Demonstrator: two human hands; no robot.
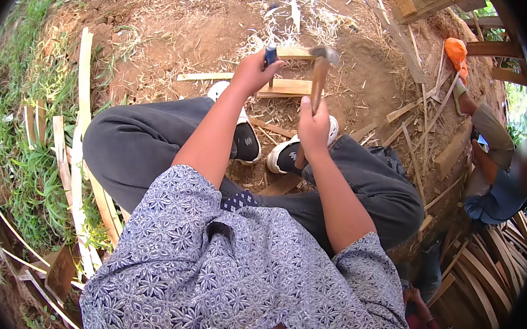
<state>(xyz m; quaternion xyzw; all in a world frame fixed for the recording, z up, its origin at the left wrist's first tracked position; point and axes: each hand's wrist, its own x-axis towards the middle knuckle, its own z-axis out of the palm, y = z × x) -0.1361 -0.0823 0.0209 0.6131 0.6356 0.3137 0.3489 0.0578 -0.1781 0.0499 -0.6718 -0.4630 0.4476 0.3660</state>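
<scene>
My left hand is closed around the blue handle of a chisel, which stands nearly upright. Its blade points down at a pale wooden piece on the ground in front of my feet; whether the tip touches the wood is hard to see. In my right hand is a hammer, gripped by its wooden shaft. The metal head is up, to the right of the chisel and apart from it. Another wooden bar lies just beyond, partly behind the hammer head.
A thin wood strip lies left of the workpiece. Long planks rest along the grass at left. Wood shavings cover the far soil. At right are scattered offcuts, a seated person and stacked boards.
</scene>
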